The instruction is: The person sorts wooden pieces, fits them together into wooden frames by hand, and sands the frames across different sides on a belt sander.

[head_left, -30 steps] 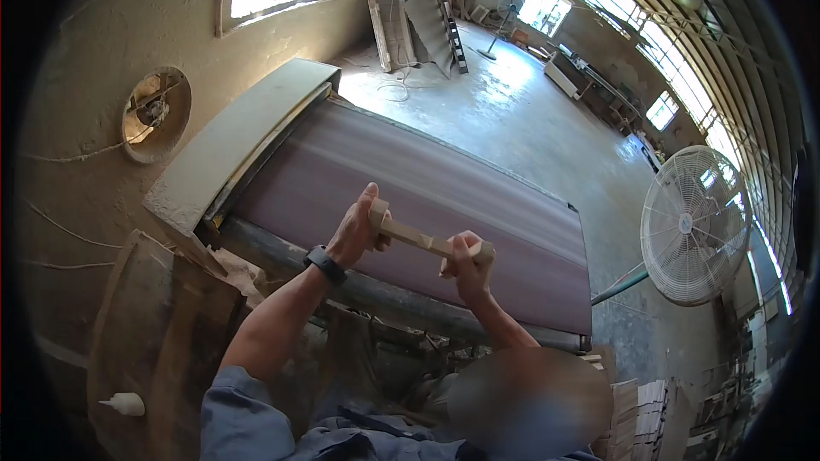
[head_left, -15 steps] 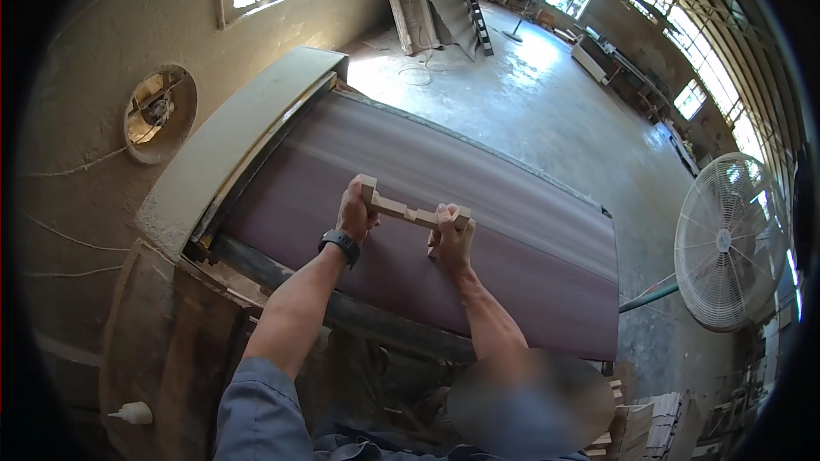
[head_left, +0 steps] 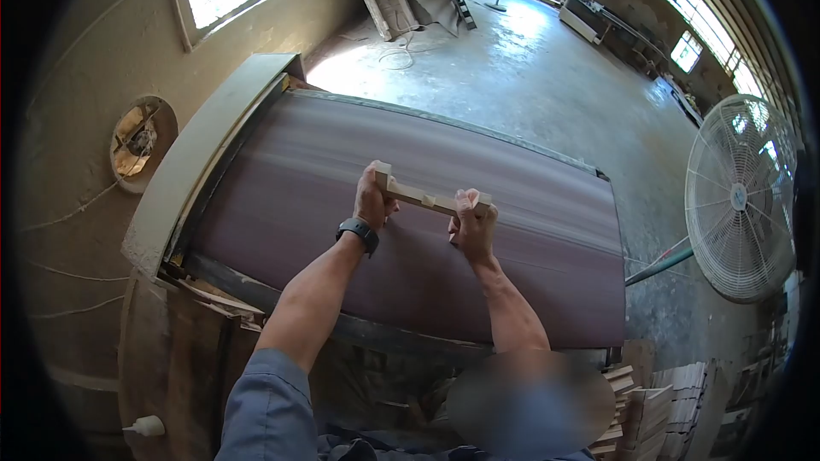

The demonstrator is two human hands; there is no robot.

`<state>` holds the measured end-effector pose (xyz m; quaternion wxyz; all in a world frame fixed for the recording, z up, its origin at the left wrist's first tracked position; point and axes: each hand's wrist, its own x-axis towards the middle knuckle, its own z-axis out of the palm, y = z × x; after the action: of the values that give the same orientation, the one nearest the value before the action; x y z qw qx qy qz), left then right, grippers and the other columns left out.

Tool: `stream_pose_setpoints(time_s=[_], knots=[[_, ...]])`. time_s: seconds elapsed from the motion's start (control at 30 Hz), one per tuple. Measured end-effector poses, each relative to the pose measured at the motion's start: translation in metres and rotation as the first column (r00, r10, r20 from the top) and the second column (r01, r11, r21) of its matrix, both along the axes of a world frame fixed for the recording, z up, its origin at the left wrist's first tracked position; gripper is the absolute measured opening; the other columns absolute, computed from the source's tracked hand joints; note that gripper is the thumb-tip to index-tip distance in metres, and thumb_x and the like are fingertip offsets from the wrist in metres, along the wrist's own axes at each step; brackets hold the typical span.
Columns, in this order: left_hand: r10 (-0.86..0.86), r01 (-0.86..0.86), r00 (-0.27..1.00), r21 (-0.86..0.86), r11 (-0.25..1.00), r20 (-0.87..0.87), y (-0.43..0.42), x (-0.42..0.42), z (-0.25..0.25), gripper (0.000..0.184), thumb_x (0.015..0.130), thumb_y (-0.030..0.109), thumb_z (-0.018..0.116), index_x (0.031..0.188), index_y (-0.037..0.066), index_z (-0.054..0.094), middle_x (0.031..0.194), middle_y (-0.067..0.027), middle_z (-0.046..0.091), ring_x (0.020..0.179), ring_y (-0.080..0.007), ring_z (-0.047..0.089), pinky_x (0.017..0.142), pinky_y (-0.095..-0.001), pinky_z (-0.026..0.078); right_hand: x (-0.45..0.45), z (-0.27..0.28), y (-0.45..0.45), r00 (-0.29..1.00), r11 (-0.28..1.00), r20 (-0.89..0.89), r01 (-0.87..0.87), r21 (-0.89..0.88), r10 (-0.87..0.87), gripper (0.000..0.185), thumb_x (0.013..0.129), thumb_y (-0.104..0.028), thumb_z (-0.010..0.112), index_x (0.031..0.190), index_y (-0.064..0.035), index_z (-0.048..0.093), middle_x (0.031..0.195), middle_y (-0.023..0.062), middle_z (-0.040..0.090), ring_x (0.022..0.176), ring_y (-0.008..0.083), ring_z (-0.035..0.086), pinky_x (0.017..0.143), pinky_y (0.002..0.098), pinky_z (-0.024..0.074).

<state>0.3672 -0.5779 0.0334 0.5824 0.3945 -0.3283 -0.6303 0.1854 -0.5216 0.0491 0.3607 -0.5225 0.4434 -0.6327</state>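
Observation:
My left hand, with a dark watch on its wrist, is closed around the left end of a pale wooden frame piece. The other end is gripped by my right hand, fingers curled around the end block. A notched crossbar joins the two upright end blocks. Both hands hold the piece at the wide purplish-brown sanding belt; its underside is hidden, so I cannot tell whether it touches the belt.
A pale housing closes the sander's left end. At right stands a large round fan. Stacked wood strips lie at lower right. A white squeeze bottle rests at lower left. Boards lean by the far wall.
The camera view has turned a little. Both hands, still gripping the wooden frame piece, have shifted rightward along the belt, and the piece is angled slightly differently.

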Motion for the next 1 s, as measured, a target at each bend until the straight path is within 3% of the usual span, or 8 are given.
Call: stream_pose_setpoints(time_s=[0.47,0.57,0.63,0.7,0.83,0.9,0.97,1.0], knots=[[-0.362,0.375,0.924,-0.109,0.921,0.119,0.102,-0.051,0.009,0.056,0.093,0.062,0.038,0.084,0.008,0.052,0.058,-0.0036,0.05,0.047,-0.0149,0.052,0.042,-0.0258,0.041,-0.06,0.025,0.147,0.995,0.99,-0.084,0.068,0.121,-0.058,0.031,0.096,-0.025,0.054,0.071,-0.0068,0.05,0.054,-0.0019,0.046,0.048,0.0073,0.051,0.046,0.0246,0.0439],[-0.329,0.348,0.924,-0.068,0.935,0.195,0.134,-0.033,0.042,0.061,0.095,0.057,0.029,0.071,0.006,0.053,0.053,-0.0057,0.049,0.044,-0.013,0.048,0.043,-0.0267,0.037,-0.052,0.049,0.187,0.989,0.955,-0.074,-0.099,0.279,0.124,0.027,0.095,-0.03,0.057,0.094,-0.0034,0.057,0.07,-0.0002,0.054,0.064,0.0071,0.057,0.059,0.0243,0.0486],[-0.32,0.357,0.924,-0.175,0.918,0.208,0.15,-0.011,0.058,0.063,0.096,0.057,0.029,0.07,0.005,0.054,0.054,-0.0061,0.05,0.044,-0.0131,0.048,0.044,-0.0265,0.038,-0.042,0.072,0.215,0.886,0.867,-0.092,-0.415,0.278,0.454,0.069,0.09,-0.056,0.056,0.126,0.0019,0.048,0.096,0.0098,0.059,0.096,0.0151,0.059,0.086,0.0314,0.0469],[-0.303,0.36,0.926,-0.285,0.889,0.225,0.158,0.01,0.067,0.065,0.096,0.057,0.028,0.069,0.004,0.054,0.055,-0.0064,0.051,0.044,-0.0133,0.048,0.044,-0.0264,0.038,-0.029,0.098,0.238,0.822,0.824,-0.134,-0.518,0.229,0.554,0.076,0.09,-0.06,0.05,0.135,0.0008,0.04,0.109,0.0113,0.056,0.105,0.0172,0.055,0.093,0.0333,0.0421],[-0.378,0.431,0.902,-0.478,0.765,0.21,0.178,0.043,0.089,0.066,0.098,0.054,0.027,0.066,0.003,0.053,0.057,-0.0064,0.054,0.05,-0.0163,0.051,0.054,-0.0297,0.044,-0.007,0.138,0.257,0.718,0.675,0.026,-0.665,0.321,0.695,0.092,0.089,-0.073,0.033,0.145,-0.0003,0.032,0.127,0.0163,0.052,0.122,0.0245,0.046,0.108,0.0383,0.0288],[-0.358,0.404,0.914,-0.539,0.739,0.193,0.184,0.054,0.104,0.063,0.098,0.051,0.029,0.068,0.0,0.052,0.058,-0.007,0.055,0.05,-0.0169,0.051,0.053,-0.0302,0.044,0.002,0.143,0.255,0.699,0.634,0.092,-0.69,0.349,0.709,0.084,0.09,-0.067,0.04,0.143,-0.0011,0.037,0.125,0.0148,0.054,0.119,0.0236,0.049,0.105,0.0389,0.0331],[-0.208,0.321,0.944,-0.865,0.387,0.257,0.189,0.065,0.112,0.052,0.1,0.036,0.032,0.066,0.0,0.05,0.059,-0.0089,0.054,0.05,-0.0238,0.05,0.06,-0.0354,0.047,0.017,0.156,0.253,0.672,0.583,0.163,-0.719,0.378,0.723,0.076,0.092,-0.06,0.048,0.14,-0.002,0.042,0.122,0.0133,0.055,0.116,0.0226,0.052,0.103,0.0394,0.0375],[-0.052,0.372,0.926,-0.884,0.284,0.373,0.198,0.073,0.119,0.039,0.098,0.023,0.036,0.068,0.001,0.05,0.061,-0.0104,0.054,0.055,-0.0298,0.052,0.071,-0.0401,0.048,0.033,0.179,0.255,0.721,0.593,-0.006,-0.564,0.574,0.692,0.063,0.092,-0.048,0.055,0.135,-0.0022,0.048,0.119,0.0127,0.057,0.111,0.0226,0.055,0.097,0.0386,0.042]])
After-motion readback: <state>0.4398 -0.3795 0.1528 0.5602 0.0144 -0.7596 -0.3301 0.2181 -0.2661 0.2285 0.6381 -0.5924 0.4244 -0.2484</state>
